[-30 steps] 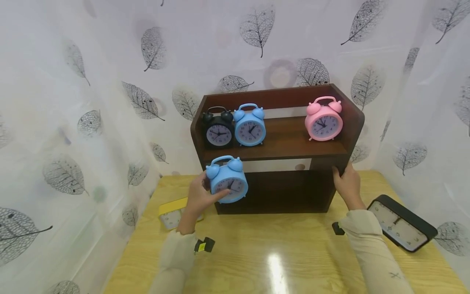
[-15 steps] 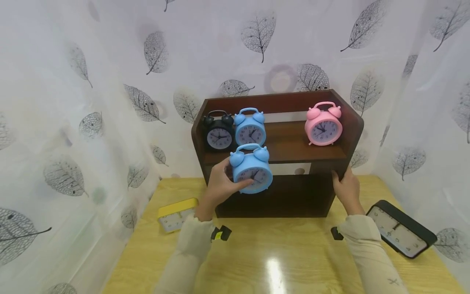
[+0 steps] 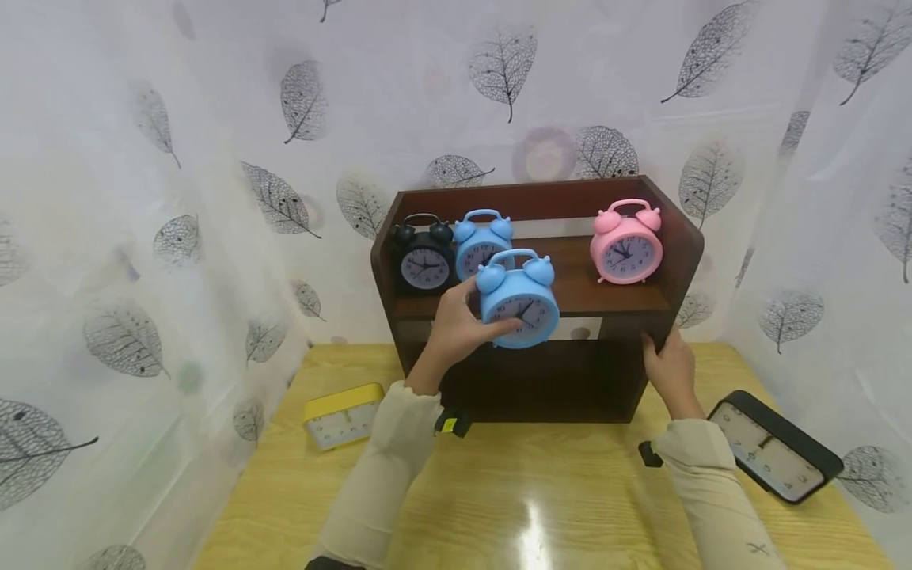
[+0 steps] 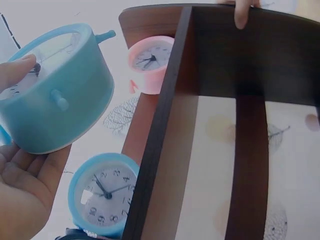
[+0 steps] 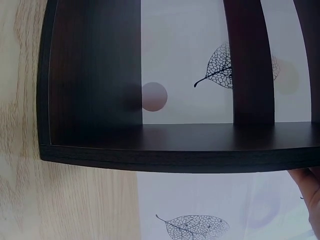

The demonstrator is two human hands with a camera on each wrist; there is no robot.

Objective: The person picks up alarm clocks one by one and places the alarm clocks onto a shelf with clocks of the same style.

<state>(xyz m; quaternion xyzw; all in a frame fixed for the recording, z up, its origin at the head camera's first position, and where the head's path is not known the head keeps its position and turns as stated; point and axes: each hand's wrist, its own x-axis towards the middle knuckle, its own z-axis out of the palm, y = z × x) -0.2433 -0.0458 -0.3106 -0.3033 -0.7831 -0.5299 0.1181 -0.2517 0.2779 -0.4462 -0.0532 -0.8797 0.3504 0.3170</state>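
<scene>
My left hand [image 3: 454, 331] holds a light blue twin-bell alarm clock [image 3: 520, 299] in the air before the dark brown two-tier shelf [image 3: 613, 299]. Its thumb lies across the clock's face, while the fingers go behind the body, as the left wrist view shows. On the upper tier, a black alarm clock [image 3: 425, 267] stands at the left with a second blue alarm clock [image 3: 484, 231] beside it, partly covered by the held one. A pink alarm clock [image 3: 627, 252] stands at the right end. My right hand [image 3: 671, 370] grips the shelf's right side panel, thumb on the inner side.
A yellow rectangular clock [image 3: 344, 416] lies on the wooden table [image 3: 570, 507] left of the shelf. Farther right lies a black-framed rectangular clock [image 3: 773, 447]. Leaf-patterned white sheeting [image 3: 399, 79] surrounds the table at the back and sides.
My left hand has carried the blue alarm clock right and up, from the shelf's lower left toward its upper tier. My right hand keeps its grip on the side panel.
</scene>
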